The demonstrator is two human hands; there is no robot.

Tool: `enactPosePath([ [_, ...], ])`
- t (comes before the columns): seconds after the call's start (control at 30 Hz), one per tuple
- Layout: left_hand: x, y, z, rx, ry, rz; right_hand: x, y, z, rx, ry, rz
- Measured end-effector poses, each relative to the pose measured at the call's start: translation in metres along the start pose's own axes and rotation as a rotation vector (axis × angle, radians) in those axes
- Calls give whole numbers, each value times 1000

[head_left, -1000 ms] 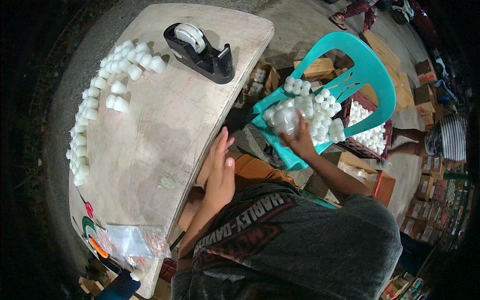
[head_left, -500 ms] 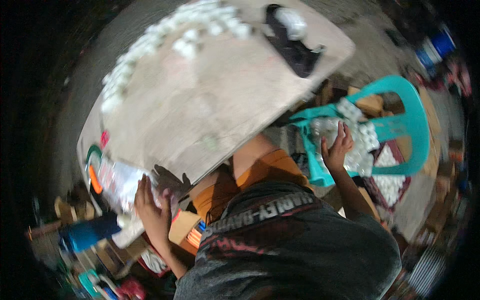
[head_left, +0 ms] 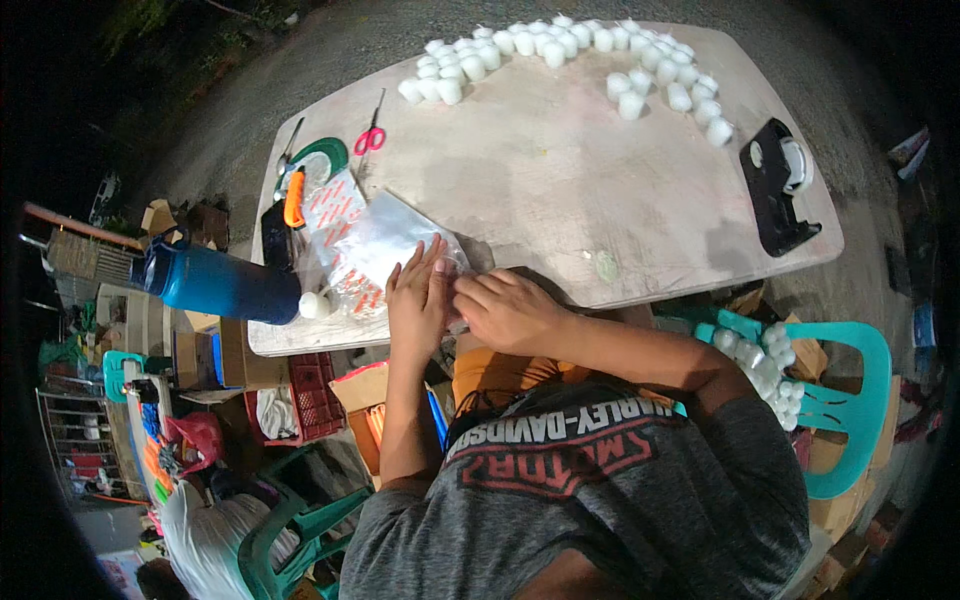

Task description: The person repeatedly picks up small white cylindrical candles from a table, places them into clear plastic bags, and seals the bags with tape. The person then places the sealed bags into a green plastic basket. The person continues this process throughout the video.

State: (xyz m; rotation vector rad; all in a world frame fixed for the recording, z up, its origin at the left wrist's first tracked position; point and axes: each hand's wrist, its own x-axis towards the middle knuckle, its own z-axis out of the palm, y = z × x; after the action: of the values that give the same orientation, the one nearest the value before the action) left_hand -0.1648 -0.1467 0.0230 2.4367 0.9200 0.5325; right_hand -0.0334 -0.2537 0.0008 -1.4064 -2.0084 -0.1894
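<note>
At the table's near left edge lies a stack of clear plastic bags [head_left: 392, 232], some with red print. My left hand [head_left: 418, 300] rests on them, its fingers stretched out and the thumb alongside. Touching it from the right is my right hand [head_left: 508, 312], fingers curled together at the near corner of the top clear bag; what lies between its fingertips is mostly hidden. Short white candles [head_left: 555, 52] stand in a curved band along the far side of the table, and a few others [head_left: 630, 106] stand apart from it.
Left on the table [head_left: 560, 200] are pink scissors [head_left: 370, 138], an orange cutter [head_left: 294, 196], a green ring [head_left: 338, 152], a blue bottle [head_left: 225, 283] and one loose candle [head_left: 315, 305]. A black tape dispenser [head_left: 775, 200] stands right. A teal chair [head_left: 868, 400] holds packed candles [head_left: 765, 365].
My view has turned toward the left. My right hand has come from above the teal chair to the bags, and my left hand has come down onto them.
</note>
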Motion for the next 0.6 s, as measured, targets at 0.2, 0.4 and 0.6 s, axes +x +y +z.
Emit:
enactPosePath([
  [0.2,7,5,-14,-9,77,16,15,4,11,-50,-38,175],
  [0.4,16,9,-7,36,96,52,33,12,1,-119,-329,236],
  [0.6,26,-6,4,-162,-10,-40,33,7,-7,-145,-300,224],
])
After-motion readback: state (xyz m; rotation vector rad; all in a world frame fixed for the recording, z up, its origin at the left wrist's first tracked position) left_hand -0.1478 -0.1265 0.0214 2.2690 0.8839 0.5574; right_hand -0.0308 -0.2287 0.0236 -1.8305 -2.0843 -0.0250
